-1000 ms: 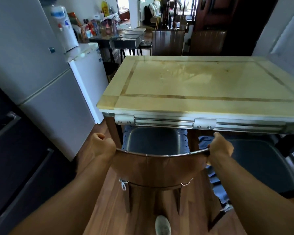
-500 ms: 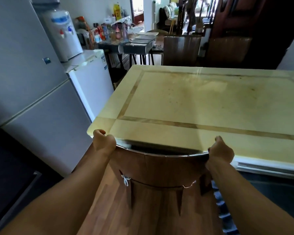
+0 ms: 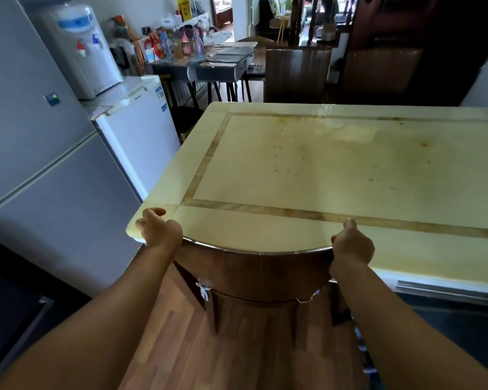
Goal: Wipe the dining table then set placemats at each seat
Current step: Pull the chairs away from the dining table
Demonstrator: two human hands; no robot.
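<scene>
The cream dining table [image 3: 335,170] with brown inlay lines fills the middle and right; its top carries brownish stains and nothing else. Right in front of me a brown wooden chair [image 3: 254,274] stands pushed against the table's near edge, its seat hidden under the top. My left hand [image 3: 159,230] grips the left end of the chair's curved backrest. My right hand [image 3: 351,244] grips the right end. No cloth or placemat is in view.
A grey fridge [image 3: 40,164] and a small white fridge [image 3: 135,130] with a water dispenser [image 3: 82,52] stand close on the left. Two brown chairs [image 3: 297,74] line the far side. A cluttered side table [image 3: 209,60] stands behind. Wood floor lies below.
With both hands on its backrest, the chair has slid forward under the table until its back meets the table edge. My view has risen and moved closer over the tabletop.
</scene>
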